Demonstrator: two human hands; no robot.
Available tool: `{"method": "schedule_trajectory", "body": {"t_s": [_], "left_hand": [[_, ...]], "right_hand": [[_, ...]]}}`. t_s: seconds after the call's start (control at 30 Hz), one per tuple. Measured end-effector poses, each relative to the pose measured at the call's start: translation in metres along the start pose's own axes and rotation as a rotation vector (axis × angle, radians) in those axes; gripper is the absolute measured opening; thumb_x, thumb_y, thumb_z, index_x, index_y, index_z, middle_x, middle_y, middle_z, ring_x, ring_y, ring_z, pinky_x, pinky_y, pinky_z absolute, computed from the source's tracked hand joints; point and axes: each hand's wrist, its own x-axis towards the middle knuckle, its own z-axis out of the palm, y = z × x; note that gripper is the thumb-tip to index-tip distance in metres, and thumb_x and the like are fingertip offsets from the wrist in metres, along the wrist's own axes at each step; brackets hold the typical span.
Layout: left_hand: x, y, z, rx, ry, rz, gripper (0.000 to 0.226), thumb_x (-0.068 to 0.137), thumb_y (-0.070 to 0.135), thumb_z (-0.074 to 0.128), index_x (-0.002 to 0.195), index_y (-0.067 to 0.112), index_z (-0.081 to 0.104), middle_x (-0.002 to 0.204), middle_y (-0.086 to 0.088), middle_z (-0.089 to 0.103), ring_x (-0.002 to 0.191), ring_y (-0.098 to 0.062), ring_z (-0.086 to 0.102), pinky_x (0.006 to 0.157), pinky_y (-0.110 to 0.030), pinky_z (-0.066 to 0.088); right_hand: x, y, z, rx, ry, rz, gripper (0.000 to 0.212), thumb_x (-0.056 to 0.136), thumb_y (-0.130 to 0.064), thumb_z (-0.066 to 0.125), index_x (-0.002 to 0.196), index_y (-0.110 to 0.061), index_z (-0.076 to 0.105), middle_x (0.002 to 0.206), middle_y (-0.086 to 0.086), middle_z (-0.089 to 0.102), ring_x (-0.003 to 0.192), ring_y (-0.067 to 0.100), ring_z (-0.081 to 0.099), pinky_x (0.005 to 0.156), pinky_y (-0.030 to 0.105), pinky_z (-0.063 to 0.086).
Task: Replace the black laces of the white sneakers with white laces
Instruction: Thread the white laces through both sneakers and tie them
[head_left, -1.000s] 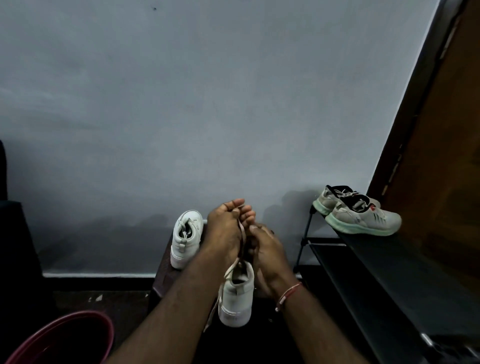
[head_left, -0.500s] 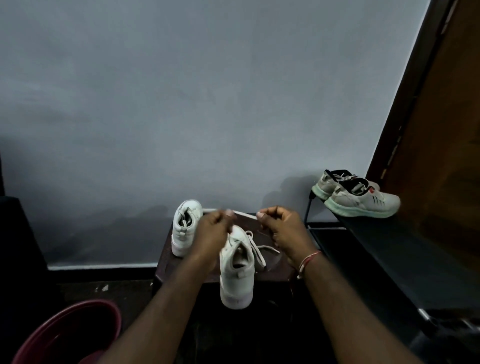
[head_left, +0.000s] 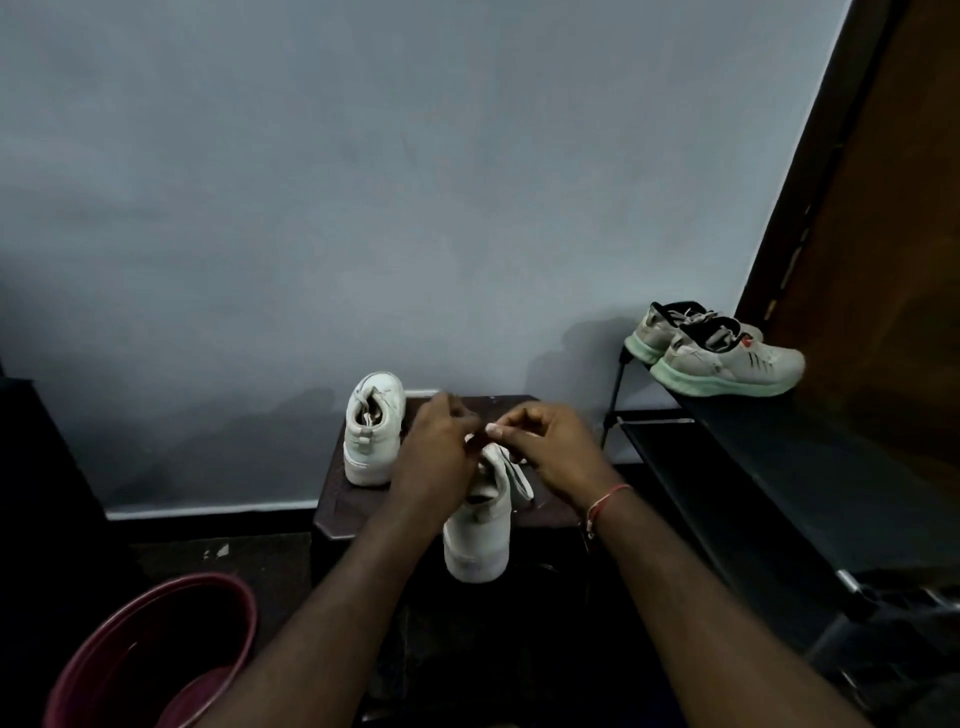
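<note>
White sneaker (head_left: 475, 540): we see it just below both hands, heel toward us, its toe end hidden under the knuckles.
White lace (head_left: 521, 478): a loop hangs from under the right hand down the shoe's right side; a short bit shows between the two hands.
Left hand (head_left: 434, 452): fingers curled in, pinching the lace bit at its fingertips, almost touching the right hand.
Right hand (head_left: 545, 447): thumb and forefinger closed on the lace; we note a red thread band (head_left: 605, 501) at its wrist.
Second sneaker (head_left: 371, 436): upright just left of the left hand, heel toward us.
Dark stool (head_left: 353, 512): under both hands, bearing both sneakers.
Green-soled shoes (head_left: 722, 356): well to the right of the right hand, on a black rack (head_left: 779, 467).
Maroon bucket (head_left: 156, 629): well below and left of the left hand.
</note>
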Motion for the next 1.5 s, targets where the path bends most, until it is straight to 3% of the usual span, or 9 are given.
{"method": "schedule_trajectory", "body": {"t_s": [0.1,0.23,0.37,0.53,0.63,0.83,1.0,1.17,1.5], "left_hand": [[-0.001,0.0,-0.01,-0.041,0.056,-0.12,0.019,0.082,0.023,0.061,0.092,0.021,0.077,0.085,-0.005,0.072,0.081,-0.021,0.067,0.073,-0.036,0.052],[-0.002,0.0,-0.008,-0.156,0.051,-0.215,0.02,0.083,0.013,0.059,0.094,0.014,0.075,0.077,-0.007,0.073,0.073,-0.021,0.069,0.07,-0.032,0.054],[0.007,0.015,-0.007,-0.336,0.043,-0.217,0.054,0.085,0.014,0.068,0.135,0.021,0.049,0.1,0.004,0.067,0.092,-0.012,0.064,0.086,-0.025,0.048],[-0.014,0.008,0.016,-0.119,-0.092,-0.343,0.017,0.079,0.01,0.062,0.088,0.02,0.051,0.097,-0.008,0.065,0.095,-0.029,0.06,0.076,-0.031,0.042],[-0.041,0.002,0.03,-0.195,0.059,-0.359,0.035,0.07,-0.009,0.055,0.063,0.025,0.052,0.082,-0.003,0.061,0.085,-0.03,0.061,0.071,-0.025,0.037],[-0.09,-0.001,0.057,-0.045,0.077,-0.239,0.036,0.054,-0.001,0.055,0.08,0.01,0.077,0.138,-0.011,0.049,0.127,-0.028,0.044,0.106,-0.014,0.022],[-0.102,0.006,0.057,0.06,0.073,-0.187,0.034,0.047,-0.013,0.066,0.066,0.014,0.071,0.147,-0.015,0.042,0.133,-0.035,0.04,0.104,-0.035,0.033],[-0.1,0.008,0.051,0.088,0.02,-0.186,0.031,0.055,-0.006,0.07,0.079,0.013,0.074,0.148,-0.014,0.042,0.135,-0.033,0.039,0.1,-0.045,0.045],[-0.094,0.005,0.05,0.196,-0.053,-0.162,0.028,0.064,0.005,0.071,0.088,0.018,0.072,0.146,-0.016,0.044,0.131,-0.038,0.043,0.093,-0.048,0.048]], "right_hand": [[-0.002,0.014,0.0,-0.18,-0.052,0.005,0.016,0.091,-0.012,0.062,0.094,-0.022,0.074,0.079,0.005,0.073,0.066,0.014,0.063,0.066,0.035,0.053],[-0.007,0.024,0.001,-0.338,-0.169,0.136,0.024,0.094,-0.002,0.047,0.089,-0.016,0.065,0.073,0.0,0.07,0.054,0.014,0.063,0.051,0.025,0.046],[0.016,-0.004,0.003,0.227,0.16,0.248,0.02,0.1,-0.005,0.044,0.082,-0.013,0.047,0.075,0.01,0.067,0.044,0.011,0.061,0.037,0.017,0.038],[0.029,0.018,0.019,0.397,0.376,0.351,0.019,0.105,-0.017,0.035,0.088,-0.015,0.044,0.078,0.008,0.068,0.05,0.012,0.062,0.039,0.017,0.039],[0.011,0.042,0.039,0.448,0.34,0.389,0.017,0.104,-0.014,0.036,0.089,-0.012,0.045,0.09,0.016,0.07,0.068,0.021,0.065,0.054,0.024,0.05],[-0.021,0.061,0.049,0.642,0.372,0.24,0.007,0.1,-0.009,0.047,0.094,-0.007,0.047,0.085,0.013,0.073,0.078,0.016,0.07,0.072,0.024,0.056],[-0.029,0.058,0.045,0.531,0.364,0.219,0.007,0.091,-0.007,0.063,0.086,-0.005,0.059,0.076,0.007,0.069,0.069,0.013,0.061,0.065,0.019,0.05],[-0.032,0.058,0.046,0.4,0.367,0.216,0.011,0.086,-0.006,0.07,0.084,0.003,0.063,0.074,0.008,0.066,0.066,0.013,0.058,0.066,0.026,0.05],[-0.027,0.052,0.033,-0.128,0.231,0.142,0.011,0.089,-0.012,0.067,0.08,-0.006,0.063,0.067,-0.007,0.06,0.056,-0.003,0.049,0.057,0.006,0.038]]}}
